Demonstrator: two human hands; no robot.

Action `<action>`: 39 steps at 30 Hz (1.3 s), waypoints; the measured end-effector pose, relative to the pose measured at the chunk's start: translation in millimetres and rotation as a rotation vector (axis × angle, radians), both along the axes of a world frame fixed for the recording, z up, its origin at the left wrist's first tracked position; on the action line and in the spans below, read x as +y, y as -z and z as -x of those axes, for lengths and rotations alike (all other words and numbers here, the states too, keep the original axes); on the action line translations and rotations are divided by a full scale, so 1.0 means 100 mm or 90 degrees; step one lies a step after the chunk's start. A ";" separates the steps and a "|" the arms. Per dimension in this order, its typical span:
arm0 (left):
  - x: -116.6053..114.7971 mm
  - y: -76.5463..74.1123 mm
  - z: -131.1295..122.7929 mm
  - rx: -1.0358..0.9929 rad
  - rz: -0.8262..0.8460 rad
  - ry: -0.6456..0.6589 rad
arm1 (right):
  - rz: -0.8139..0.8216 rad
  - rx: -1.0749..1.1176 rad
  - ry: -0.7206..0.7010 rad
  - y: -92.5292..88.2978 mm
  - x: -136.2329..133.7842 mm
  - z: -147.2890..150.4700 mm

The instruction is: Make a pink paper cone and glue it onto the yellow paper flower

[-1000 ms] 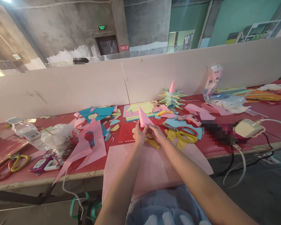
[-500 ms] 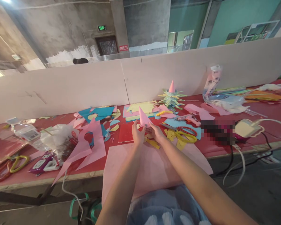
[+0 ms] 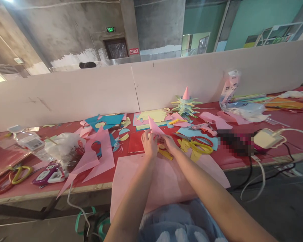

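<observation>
Between my two hands stands a pink paper cone [image 3: 154, 127], its tip pointing up and tilted a little left. My left hand [image 3: 149, 143] has its fingers curled round the cone's left side. From the right, my right hand [image 3: 169, 143] pinches the lower edge; its fingertips are partly hidden. Below my wrists a large pink sheet [image 3: 131, 174] hangs over the table's front edge. Just right of my hands lie scissors with red and yellow handles [image 3: 202, 146] on a light blue sheet. A red square sheet [image 3: 135, 143] lies to the left.
Behind my hands stands a layered paper tree [image 3: 185, 106] with a pink cone top. Cut pink paper [image 3: 101, 151], a plastic bag [image 3: 62, 148] and scissors [image 3: 20, 174] lie left. A pink glue gun [image 3: 207, 129] and a white charger [image 3: 265, 138] with cables are right. A pale board [image 3: 96, 90] closes the back.
My left fingers have moved up and closed further round the cone. The cone leans slightly more to the left and shows a looser edge near my fingers.
</observation>
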State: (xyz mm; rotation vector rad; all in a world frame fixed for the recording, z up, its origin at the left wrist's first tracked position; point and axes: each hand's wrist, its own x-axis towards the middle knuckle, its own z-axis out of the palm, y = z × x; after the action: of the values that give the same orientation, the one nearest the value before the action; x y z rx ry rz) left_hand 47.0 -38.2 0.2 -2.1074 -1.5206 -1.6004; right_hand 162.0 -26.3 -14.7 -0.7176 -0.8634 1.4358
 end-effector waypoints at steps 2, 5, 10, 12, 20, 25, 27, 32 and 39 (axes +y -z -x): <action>0.00 0.00 0.00 0.014 0.017 0.020 | -0.003 0.004 0.004 0.00 0.00 0.00; -0.02 -0.01 0.00 0.006 0.049 0.051 | -0.008 0.011 0.007 0.01 0.00 -0.01; -0.01 0.01 -0.01 0.031 0.061 0.058 | -0.010 0.029 0.023 0.03 0.04 -0.02; 0.01 0.03 -0.02 0.055 0.065 0.062 | -0.008 0.035 0.036 0.04 0.05 -0.03; 0.04 0.05 -0.01 0.080 0.067 0.058 | -0.001 0.043 0.058 0.03 0.06 -0.02; 0.01 0.00 0.00 0.042 0.040 0.062 | 0.004 0.025 0.036 0.00 0.04 -0.03; -0.01 -0.02 0.00 0.029 0.038 0.065 | 0.003 0.017 0.027 0.00 0.03 -0.03; -0.05 -0.04 -0.01 0.003 0.051 0.053 | -0.012 0.006 -0.002 -0.01 0.01 -0.02; -0.06 -0.05 -0.01 0.003 0.039 0.054 | -0.018 0.006 -0.026 -0.01 0.00 -0.02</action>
State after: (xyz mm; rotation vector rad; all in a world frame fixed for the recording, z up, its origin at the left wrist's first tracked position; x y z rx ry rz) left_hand 47.8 -43.9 5.3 -2.2350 -1.5173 -1.5946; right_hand 164.1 -26.3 -13.2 -0.6742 -0.8937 1.4598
